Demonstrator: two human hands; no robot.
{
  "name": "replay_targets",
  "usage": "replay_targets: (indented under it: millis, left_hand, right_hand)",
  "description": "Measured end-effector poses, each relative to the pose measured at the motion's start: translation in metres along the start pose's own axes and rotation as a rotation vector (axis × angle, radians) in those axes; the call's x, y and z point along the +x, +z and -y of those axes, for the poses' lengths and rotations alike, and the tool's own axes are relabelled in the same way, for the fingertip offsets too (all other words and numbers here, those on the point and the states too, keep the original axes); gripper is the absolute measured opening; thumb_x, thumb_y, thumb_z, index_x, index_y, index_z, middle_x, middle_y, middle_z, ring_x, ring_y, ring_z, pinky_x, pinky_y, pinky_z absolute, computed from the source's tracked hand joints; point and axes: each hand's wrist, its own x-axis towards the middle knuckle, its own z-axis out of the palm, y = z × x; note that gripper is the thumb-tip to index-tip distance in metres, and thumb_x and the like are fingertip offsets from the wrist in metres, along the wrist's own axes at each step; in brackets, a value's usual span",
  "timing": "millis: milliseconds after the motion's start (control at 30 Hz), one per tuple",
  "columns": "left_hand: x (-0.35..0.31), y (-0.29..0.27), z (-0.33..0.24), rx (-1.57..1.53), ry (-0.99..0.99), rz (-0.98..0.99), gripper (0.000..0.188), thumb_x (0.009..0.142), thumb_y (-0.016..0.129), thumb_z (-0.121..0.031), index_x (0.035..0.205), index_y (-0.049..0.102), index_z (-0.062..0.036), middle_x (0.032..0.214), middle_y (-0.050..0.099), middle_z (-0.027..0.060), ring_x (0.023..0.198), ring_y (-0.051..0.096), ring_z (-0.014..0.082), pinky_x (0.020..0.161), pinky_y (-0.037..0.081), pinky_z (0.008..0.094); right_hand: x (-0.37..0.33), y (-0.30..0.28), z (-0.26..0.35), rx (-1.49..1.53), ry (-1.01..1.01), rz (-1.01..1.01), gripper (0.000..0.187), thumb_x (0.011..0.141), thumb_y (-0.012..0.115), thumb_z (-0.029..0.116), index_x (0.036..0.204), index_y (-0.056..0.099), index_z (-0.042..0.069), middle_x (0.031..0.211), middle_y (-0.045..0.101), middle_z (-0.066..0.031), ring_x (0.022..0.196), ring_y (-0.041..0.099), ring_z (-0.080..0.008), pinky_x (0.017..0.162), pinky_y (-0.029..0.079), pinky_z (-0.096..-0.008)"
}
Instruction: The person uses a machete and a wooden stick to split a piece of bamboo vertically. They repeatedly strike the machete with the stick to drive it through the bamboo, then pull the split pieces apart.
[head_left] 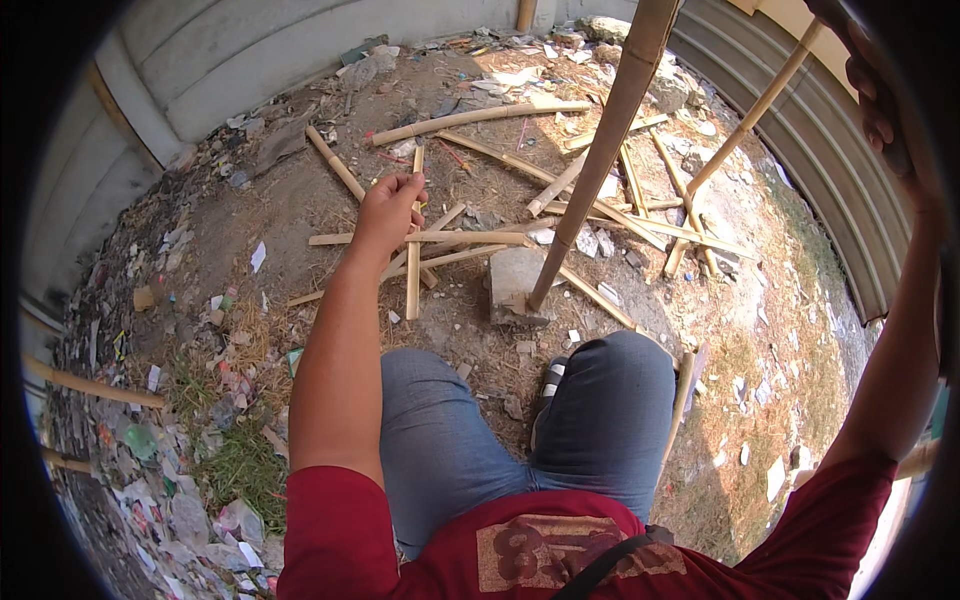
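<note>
My left hand (390, 213) is closed around a narrow split-bamboo strip (413, 285), which sticks out above and below the fist. The strip crosses over other bamboo pieces on the ground. To the right of that hand, a wide bamboo pole (600, 150) slants up out of view, its lower end at a grey concrete block (517, 280) before my knees. At the upper right edge, my raised right hand (880, 100) is in shadow with its fingers curled. What it grips is dark and cut off by the rim.
Several cut bamboo pieces (480, 118) lie across the dirt ahead. Another bamboo pole (755, 115) slants near the corrugated metal sheet (790, 130) on the right. A grey panel wall (250, 60) closes the far left. Scattered litter (190, 520) and grass (240, 470) cover the near left.
</note>
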Motion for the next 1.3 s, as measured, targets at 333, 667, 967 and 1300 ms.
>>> replay_targets:
  millis: [333,667,967,1300]
  left_hand:
    - [0.203,-0.01,-0.104,0.163,0.113,0.023,0.031,0.102,0.06,-0.037,0.095,0.063,-0.007,0.083,0.062,-0.0018,0.06,0.054,0.0053,0.054,0.044,0.0238]
    - [0.094,-0.022,-0.223,-0.028,-0.175,0.164,0.024,0.106,0.054,-0.03,0.107,0.062,-0.008,0.088,0.061,0.0,0.06,0.053,0.0067,0.055,0.045,0.0257]
    - [-0.245,-0.232,-0.119,0.171,-1.401,-0.156,0.026,0.102,0.055,-0.033,0.092,0.06,-0.009,0.078,0.059,0.0027,0.048,0.048,0.0158,0.043,0.038,0.0317]
    - [-0.188,-0.262,-0.171,0.292,-1.219,-0.182,0.024,0.103,0.055,-0.036,0.107,0.061,-0.0129,0.09,0.058,0.0001,0.065,0.053,0.012,0.051,0.043,0.0295]
  right_hand:
    - [0.151,-0.037,-0.043,-0.088,0.015,0.018,0.046,0.104,0.056,0.034,0.136,0.052,0.001,0.067,0.047,0.0032,0.039,0.04,-0.0023,0.036,0.038,-0.0192]
    - [0.136,-0.038,-0.012,-0.087,0.456,0.193,0.034,0.091,0.066,0.015,0.121,0.058,0.001,0.077,0.061,-0.0052,0.06,0.059,-0.0117,0.055,0.05,-0.0308]
    - [0.096,-0.008,0.065,-0.218,0.545,-0.05,0.033,0.088,0.073,0.024,0.109,0.067,0.0,0.078,0.065,-0.011,0.071,0.06,-0.0179,0.067,0.048,-0.0348]
    - [0.048,0.056,0.054,-0.344,0.564,-0.002,0.026,0.088,0.069,0.019,0.106,0.061,0.003,0.086,0.068,-0.024,0.081,0.066,-0.0429,0.073,0.051,-0.0463]
